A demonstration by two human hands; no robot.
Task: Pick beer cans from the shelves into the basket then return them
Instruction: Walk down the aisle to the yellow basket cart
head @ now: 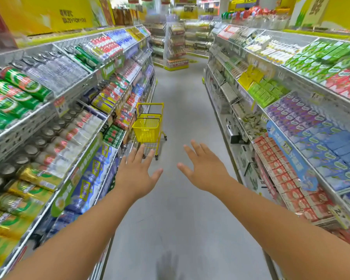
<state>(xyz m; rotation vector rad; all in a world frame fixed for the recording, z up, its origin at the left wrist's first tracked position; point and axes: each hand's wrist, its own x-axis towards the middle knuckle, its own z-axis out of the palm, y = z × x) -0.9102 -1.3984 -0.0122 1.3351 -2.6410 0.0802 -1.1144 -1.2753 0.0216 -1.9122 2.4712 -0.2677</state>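
Note:
A yellow basket (146,129) sits on a small yellow wheeled cart a few steps ahead, close against the left shelving. Beer cans fill the left shelves: green cans (18,85) on an upper shelf, silver and white cans (55,138) below them, gold cans (28,186) lower still. My left hand (136,172) and my right hand (203,167) are stretched out in front of me over the aisle floor, palms down, fingers spread, holding nothing. Both hands are well short of the basket.
The grey aisle floor (180,199) runs straight ahead between two long shelf rows. The right shelves (303,126) hold boxed and packaged goods. A display stand (176,47) stands at the far end of the aisle.

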